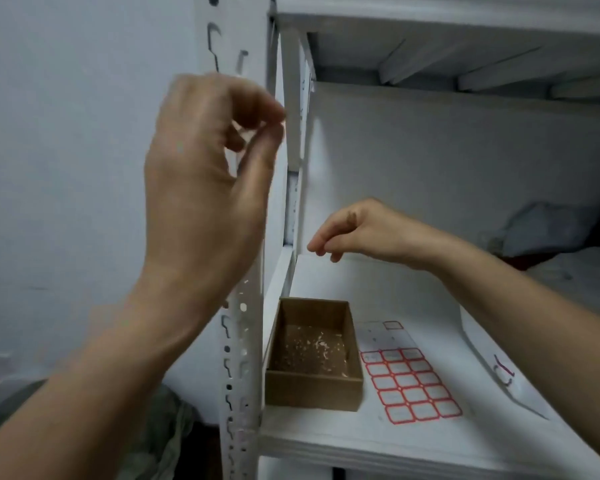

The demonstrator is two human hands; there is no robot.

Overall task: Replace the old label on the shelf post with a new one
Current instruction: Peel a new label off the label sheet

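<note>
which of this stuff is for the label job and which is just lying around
Job: shelf post, sheet of red-edged labels, cardboard box holding scraps, left hand, right hand.
Lying about: crumpled white cloth, loose white sheet, greenish fabric below.

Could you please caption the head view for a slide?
Left hand at the shelf post, right hand over the shelf with cardboard box and label sheet.

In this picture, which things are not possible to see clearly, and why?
Head view only.
Any old label on the shelf post: the left hand covers that stretch.
Whether its fingertips pinch anything: blurred, too small.
Writing on the label sheet: too small.
Scraps in the cardboard box: too blurred to identify.
</note>
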